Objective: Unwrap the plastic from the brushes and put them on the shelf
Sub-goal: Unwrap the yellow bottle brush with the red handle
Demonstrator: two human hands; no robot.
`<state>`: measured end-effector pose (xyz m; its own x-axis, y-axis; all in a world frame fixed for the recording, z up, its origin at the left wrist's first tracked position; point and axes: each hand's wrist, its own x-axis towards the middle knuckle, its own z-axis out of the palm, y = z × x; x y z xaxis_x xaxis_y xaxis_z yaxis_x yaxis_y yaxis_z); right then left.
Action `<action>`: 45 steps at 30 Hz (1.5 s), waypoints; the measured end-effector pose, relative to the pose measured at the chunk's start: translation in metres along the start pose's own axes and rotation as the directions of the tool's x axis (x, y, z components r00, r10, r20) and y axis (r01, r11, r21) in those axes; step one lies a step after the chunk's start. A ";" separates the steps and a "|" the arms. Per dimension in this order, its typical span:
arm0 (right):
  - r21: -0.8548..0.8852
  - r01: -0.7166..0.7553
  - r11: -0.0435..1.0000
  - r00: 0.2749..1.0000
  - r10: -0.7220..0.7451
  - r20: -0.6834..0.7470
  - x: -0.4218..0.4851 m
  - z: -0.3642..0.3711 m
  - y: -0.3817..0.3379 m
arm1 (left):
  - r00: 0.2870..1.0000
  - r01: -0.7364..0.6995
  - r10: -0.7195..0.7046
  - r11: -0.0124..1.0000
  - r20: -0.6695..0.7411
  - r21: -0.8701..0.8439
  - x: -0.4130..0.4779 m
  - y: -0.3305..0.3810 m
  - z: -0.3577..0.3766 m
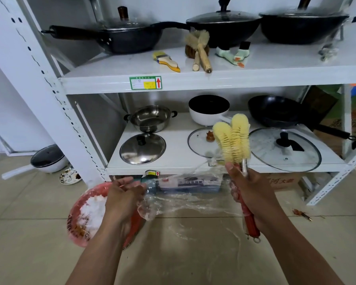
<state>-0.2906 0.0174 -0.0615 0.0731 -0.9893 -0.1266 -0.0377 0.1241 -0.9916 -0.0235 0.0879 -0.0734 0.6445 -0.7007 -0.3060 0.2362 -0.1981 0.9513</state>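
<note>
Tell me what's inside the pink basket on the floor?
The pink basket holds a heap of white crumpled stuff, likely plastic, and something brown near its rim. The left hand and arm cover its right side.

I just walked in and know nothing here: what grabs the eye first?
Two yellow bottle brushes stand up in the right hand, in front of the lower shelf. Clear plastic wrap stretches from them to the left hand, over a red basket on the floor.
</note>
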 end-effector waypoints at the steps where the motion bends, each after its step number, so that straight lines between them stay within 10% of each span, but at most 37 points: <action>1: -0.008 0.002 1.000 1.000 -0.002 0.010 0.000 0.002 0.000 | 1.000 -0.013 0.012 0.998 0.018 0.060 -0.003 0.000 0.002; 8: -0.185 0.113 0.976 0.991 -0.096 0.098 -0.006 0.014 0.001 | 0.947 -0.272 0.184 0.894 0.262 0.356 -0.018 -0.006 0.019; 16: -0.382 0.278 0.881 0.952 -0.199 0.233 -0.012 0.029 0.007 | 0.766 -0.336 0.088 0.900 0.637 0.279 -0.031 -0.010 0.031; 45: -0.352 0.144 0.925 0.989 -0.143 0.029 -0.004 0.018 0.007 | 0.937 -0.328 0.309 0.939 0.164 0.104 -0.031 -0.003 0.036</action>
<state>-0.2729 0.0233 -0.0681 0.1063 -0.9942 0.0158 -0.3751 -0.0549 -0.9254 -0.0707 0.0856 -0.0653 0.5578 -0.8298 0.0139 -0.0658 -0.0275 0.9975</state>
